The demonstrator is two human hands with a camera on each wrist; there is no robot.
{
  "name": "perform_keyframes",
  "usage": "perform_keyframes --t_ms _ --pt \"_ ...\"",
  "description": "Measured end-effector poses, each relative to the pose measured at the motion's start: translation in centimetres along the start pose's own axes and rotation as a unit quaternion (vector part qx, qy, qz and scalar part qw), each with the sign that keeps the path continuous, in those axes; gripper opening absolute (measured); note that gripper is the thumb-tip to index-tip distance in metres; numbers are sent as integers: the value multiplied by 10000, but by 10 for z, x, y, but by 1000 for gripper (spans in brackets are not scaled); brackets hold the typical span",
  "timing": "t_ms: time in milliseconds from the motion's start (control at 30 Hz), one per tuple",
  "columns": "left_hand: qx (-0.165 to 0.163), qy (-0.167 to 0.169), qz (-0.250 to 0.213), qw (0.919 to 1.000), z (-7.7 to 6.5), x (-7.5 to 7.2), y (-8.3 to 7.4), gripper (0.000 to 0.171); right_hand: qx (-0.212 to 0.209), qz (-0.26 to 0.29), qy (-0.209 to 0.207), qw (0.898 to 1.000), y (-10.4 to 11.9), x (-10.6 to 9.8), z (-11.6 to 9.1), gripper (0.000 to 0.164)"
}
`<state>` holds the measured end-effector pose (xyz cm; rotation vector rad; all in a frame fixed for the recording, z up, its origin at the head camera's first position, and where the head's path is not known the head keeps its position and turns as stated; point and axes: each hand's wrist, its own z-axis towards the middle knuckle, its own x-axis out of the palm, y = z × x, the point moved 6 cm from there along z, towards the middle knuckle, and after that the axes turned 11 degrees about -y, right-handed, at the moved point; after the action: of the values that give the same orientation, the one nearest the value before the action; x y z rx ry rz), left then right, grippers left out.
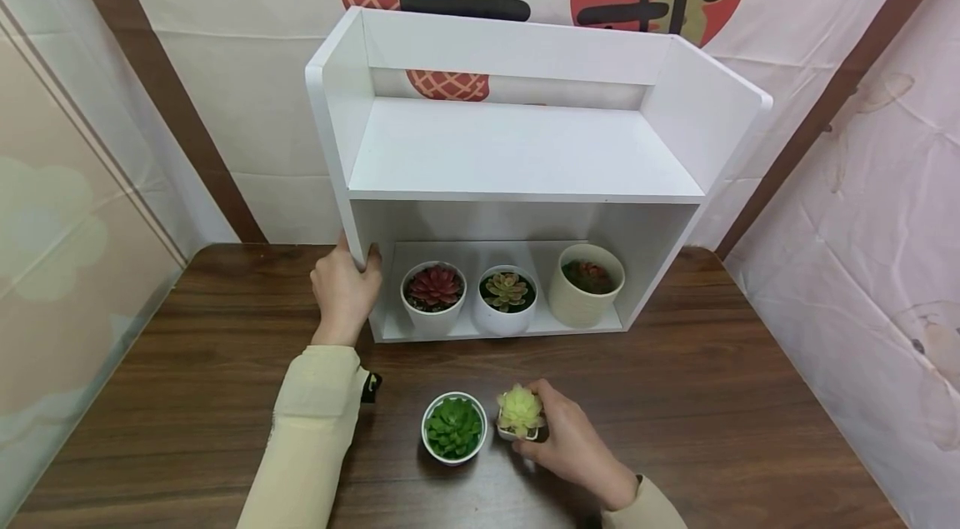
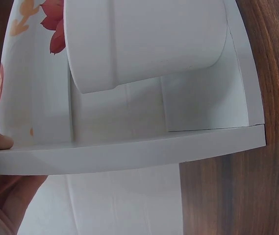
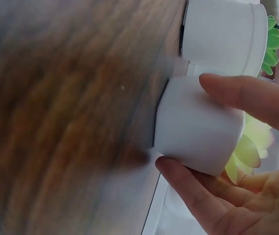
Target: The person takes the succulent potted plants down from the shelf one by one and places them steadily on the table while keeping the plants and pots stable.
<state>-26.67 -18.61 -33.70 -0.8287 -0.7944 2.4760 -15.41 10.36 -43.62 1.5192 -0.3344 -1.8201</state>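
Observation:
My left hand (image 1: 343,289) grips the left side panel of a white two-tier shelf (image 1: 517,150), with the thumb on the inner face and fingers outside. My right hand (image 1: 572,441) pinches a small white pot (image 3: 198,125) holding a pale green succulent (image 1: 520,409), in front of the shelf. In the right wrist view the thumb and fingers lie on opposite sides of this pot, which is at the tabletop; whether it touches cannot be told. Just left of it stands a round white pot with a dark green succulent (image 1: 453,427).
On the shelf's lower tier stand a red succulent (image 1: 434,287), a yellowish succulent (image 1: 507,291) and a taller cream pot (image 1: 576,306) with a reddish plant. The dark wooden table (image 1: 750,396) spreads around. Printed cloth (image 1: 277,96) hangs behind.

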Motion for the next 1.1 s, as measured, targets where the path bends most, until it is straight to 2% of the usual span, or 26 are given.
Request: perform_keyframes --t_ms 167,400,500,800,1100 --pt "-4 -1 13 10000 0 -1 0 29 -100 -42 210 9997 2 -1 1 62" --pt "-28 17 63 10000 1 -1 0 29 -411 -220 557 9974 6 -7 4 88" --pt "-41 20 52 10000 1 -2 0 29 -495 -246 726 9958 9 -11 7 92" --pt "-104 62 25 9999 1 -2 1 31 -763 -409 1035 9909 28 -25 24 95" --pt "-142 111 39 9998 0 -2 0 29 -943 -451 829 9911 54 -40 48 87"
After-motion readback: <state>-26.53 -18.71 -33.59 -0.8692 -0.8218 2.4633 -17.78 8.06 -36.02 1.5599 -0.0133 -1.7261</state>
